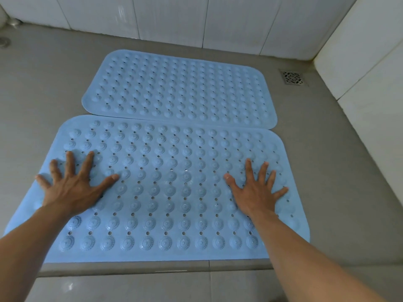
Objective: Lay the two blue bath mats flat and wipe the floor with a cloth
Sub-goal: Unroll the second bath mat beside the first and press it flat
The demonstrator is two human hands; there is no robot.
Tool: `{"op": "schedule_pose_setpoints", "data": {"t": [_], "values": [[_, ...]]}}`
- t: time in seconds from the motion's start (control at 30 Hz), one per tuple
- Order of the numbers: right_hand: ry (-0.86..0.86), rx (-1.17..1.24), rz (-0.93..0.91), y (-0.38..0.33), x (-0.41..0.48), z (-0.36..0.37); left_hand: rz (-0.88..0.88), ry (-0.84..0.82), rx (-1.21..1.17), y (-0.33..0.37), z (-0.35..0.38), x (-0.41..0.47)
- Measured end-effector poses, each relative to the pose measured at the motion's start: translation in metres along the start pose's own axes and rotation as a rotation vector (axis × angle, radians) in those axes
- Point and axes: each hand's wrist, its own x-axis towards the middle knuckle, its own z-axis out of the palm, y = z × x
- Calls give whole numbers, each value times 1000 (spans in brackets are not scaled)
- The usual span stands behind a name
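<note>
Only one camera from what I can see, strapped on the person's head and tilted forward and down at the grey floor (32,94). It sits pretty close (the forearms (28,243) come in from the bottom corners). Wide lens, so the near mat (165,192) fills the lower half, the far mat (178,90) sits above, tiled wall (174,18) curving along the top.

Grey floor (43,88), white tiled wall (174,18), square drain (292,77) near corner
</note>
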Motion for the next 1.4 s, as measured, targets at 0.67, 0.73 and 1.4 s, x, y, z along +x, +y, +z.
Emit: {"op": "schedule_pose_setpoints", "data": {"t": [0.67,0.73,1.4], "values": [[45,-13,-45,-45,12,14,38,35,-4,0,-8,28],[54,-15,-50,-46,13,14,42,44,-14,-1,-8,29],[15,-16,-9,-52,9,7,54,72,-51,-2,-8,31]]}}
